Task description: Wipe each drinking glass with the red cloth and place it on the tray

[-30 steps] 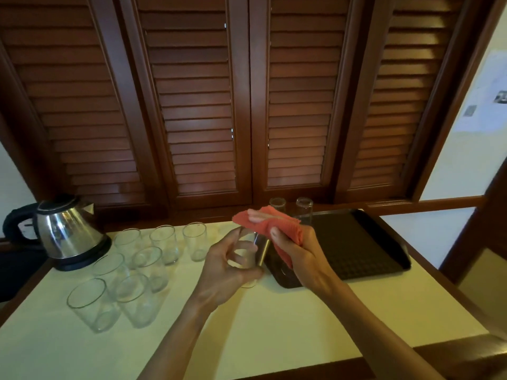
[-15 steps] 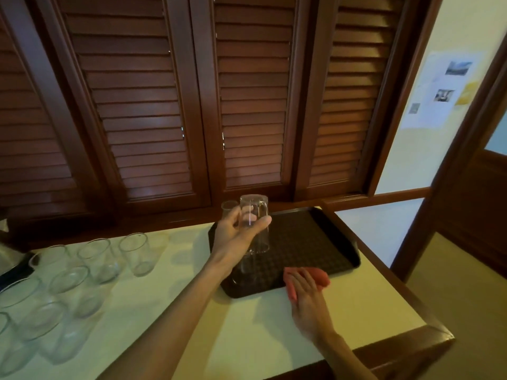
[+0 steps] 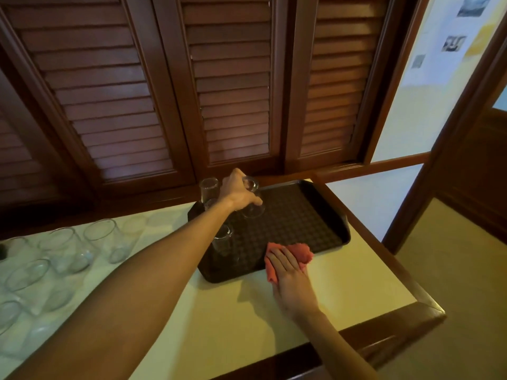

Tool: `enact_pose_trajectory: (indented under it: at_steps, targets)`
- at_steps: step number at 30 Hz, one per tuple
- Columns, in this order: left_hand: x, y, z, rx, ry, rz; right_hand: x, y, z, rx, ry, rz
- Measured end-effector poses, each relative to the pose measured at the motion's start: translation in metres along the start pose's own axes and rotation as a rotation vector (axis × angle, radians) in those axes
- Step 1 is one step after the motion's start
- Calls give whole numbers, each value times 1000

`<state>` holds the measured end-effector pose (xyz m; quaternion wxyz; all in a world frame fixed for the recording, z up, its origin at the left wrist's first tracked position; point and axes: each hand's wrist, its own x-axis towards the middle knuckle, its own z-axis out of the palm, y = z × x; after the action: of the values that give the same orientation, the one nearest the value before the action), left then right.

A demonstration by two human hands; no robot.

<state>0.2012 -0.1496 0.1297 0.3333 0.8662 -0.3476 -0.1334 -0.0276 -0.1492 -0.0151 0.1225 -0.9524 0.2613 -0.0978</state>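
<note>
1. Nearest the camera, on the pale surface (image 3: 343, 283), the right hand (image 3: 290, 283) lies flat with straight fingers pressing the red cloth (image 3: 297, 252) against the near rim of the tray (image 3: 323, 223); its grip is released, holding nothing.

2. Left of that, a cluster of unwiped glasses (image 3: 101, 239) stands upright on the surface, well apart from the tray and closer to the left arm than to the right.

3. Mid-tray, one glass (image 3: 223, 242) already stands near the front left corner, partly hidden behind the left forearm.

4. Farther back, the left hand (image 3: 238, 194) reaches across the tray, its grip curled from above round the held glass (image 3: 252, 209), which appears inverted, long axis roughly upright, rim just at or just above the tray mat; contact cannot be told.

5. Beyond it, another glass (image 3: 209, 189) stands at the tray's far left corner, just beside the held one. The judgement: setting down calls for a straight lowering to the right of that neighbour, then opening the fingers.
</note>
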Motion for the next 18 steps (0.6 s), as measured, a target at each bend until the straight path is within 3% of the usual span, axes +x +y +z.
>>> enact_pose_trajectory:
  at_steps: [18]
  targets:
    - [12,-17,28,63,-89,-132,4,4,2,54,-17,27]
